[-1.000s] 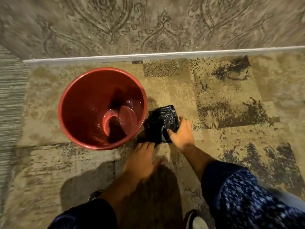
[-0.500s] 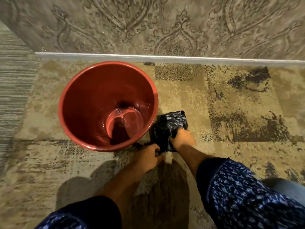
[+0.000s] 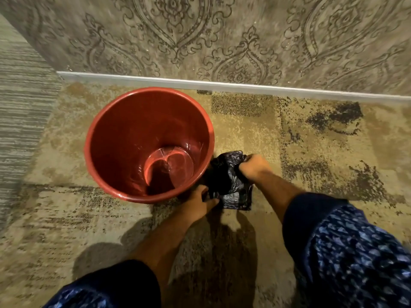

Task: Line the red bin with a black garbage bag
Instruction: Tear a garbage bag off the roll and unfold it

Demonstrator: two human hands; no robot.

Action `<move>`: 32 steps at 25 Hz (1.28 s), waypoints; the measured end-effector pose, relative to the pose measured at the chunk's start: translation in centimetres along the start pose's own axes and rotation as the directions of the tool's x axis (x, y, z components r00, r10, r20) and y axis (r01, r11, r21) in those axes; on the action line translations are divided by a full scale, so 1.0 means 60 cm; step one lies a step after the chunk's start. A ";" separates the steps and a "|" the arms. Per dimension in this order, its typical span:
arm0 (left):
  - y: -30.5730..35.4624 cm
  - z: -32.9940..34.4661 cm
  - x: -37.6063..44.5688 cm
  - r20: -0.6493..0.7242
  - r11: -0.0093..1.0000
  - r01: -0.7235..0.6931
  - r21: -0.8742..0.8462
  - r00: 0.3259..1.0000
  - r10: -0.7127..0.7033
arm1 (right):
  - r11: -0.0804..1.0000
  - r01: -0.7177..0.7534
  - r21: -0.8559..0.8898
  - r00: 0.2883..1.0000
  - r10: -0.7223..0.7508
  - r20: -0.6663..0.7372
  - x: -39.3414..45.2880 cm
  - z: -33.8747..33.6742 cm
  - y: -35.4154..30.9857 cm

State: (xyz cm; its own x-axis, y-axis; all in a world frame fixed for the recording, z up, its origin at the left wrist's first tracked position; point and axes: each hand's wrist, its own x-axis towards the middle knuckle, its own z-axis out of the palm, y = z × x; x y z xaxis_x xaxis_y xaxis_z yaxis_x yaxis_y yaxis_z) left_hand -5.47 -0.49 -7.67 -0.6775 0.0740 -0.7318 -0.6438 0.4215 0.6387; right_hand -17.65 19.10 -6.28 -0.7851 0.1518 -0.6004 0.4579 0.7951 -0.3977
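Right hand (image 3: pixel 253 168), fist clamped on the far upper edge of the black garbage bag (image 3: pixel 230 184); left hand (image 3: pixel 199 203), fingers closed on the bag's near left corner. The two hands stand apart at about one and seven o'clock of the bundle, a grip that, by appearance, serves to pull the folded plastic open. The bag is crumpled and compact, resting on the patterned carpet (image 3: pixel 311 141), touching or just beside the wall of the red bin (image 3: pixel 100 138) at the bin's four o'clock. The bin stands upright, mouth open toward the viewer, unlined; its glossy floor is bare. Blue patterned sleeves (image 3: pixel 347 252) frame the forearms. A pale baseboard (image 3: pixel 222 83) runs at twelve o'clock beneath damask wallpaper (image 3: pixel 222 36). Lining has not yet begun; unfolding appears to be the step in hand.
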 end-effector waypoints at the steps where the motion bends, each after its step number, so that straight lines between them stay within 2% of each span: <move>1: 0.010 0.008 -0.001 -0.004 0.999 -0.026 -0.046 1.000 0.026 | 0.999 0.001 0.037 1.000 -0.002 0.013 0.001 -0.027 -0.006; 5: 0.082 0.026 -0.012 -0.059 0.956 -0.062 -0.286 0.997 0.047 | 0.981 0.072 0.183 0.997 -0.064 -0.049 -0.023 -0.128 -0.042; 7: 0.107 0.031 -0.019 -0.065 0.928 -0.112 -0.356 0.993 0.095 | 0.939 0.099 0.329 0.994 -0.080 -0.070 -0.054 -0.159 -0.042; 10: 0.131 0.034 -0.026 -0.053 0.896 -0.254 -0.365 0.966 0.252 | 0.831 0.119 0.544 0.993 -0.087 -0.084 -0.094 -0.192 -0.025; 13: 0.164 0.042 -0.030 -0.060 0.834 -0.374 -0.406 0.921 0.384 | 0.739 0.096 0.667 0.995 -0.080 -0.055 -0.100 -0.224 -0.031; 17: 0.184 0.047 -0.033 -0.116 0.807 -0.428 -0.408 0.901 0.419 | 0.628 0.079 0.775 0.981 -0.187 0.051 -0.106 -0.227 -0.040; 22: 0.207 0.044 -0.038 -0.302 0.780 -0.469 -0.414 0.879 0.369 | 0.510 0.095 0.855 0.984 -0.178 -0.004 -0.097 -0.235 -0.032; 25: 0.212 0.040 -0.030 -0.358 0.796 -0.475 -0.376 0.866 0.348 | 0.545 0.118 0.830 0.987 -0.158 -0.037 -0.097 -0.232 -0.035; 27: 0.210 0.042 -0.027 -0.372 0.787 -0.458 -0.413 0.874 0.313 | 0.574 0.117 0.811 0.984 -0.179 -0.015 -0.100 -0.228 -0.030; 29: 0.214 0.045 -0.025 -0.394 0.754 -0.453 -0.476 0.876 0.278 | 0.672 0.115 0.732 0.949 -0.293 0.120 -0.105 -0.229 -0.017; 32: 0.237 0.040 -0.029 -0.392 0.645 -0.444 -0.622 0.890 0.234 | 0.848 0.174 0.500 0.823 -0.404 0.400 -0.106 -0.234 0.003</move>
State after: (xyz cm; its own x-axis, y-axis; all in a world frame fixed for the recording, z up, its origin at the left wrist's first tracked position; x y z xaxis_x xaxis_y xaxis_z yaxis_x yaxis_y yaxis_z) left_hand -12.61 7.54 2.14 -0.8929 -0.1897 -0.4084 -0.3361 -0.3228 0.8848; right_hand -18.44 26.51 7.24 -0.6643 -0.4311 -0.6107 0.4607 0.4073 -0.7886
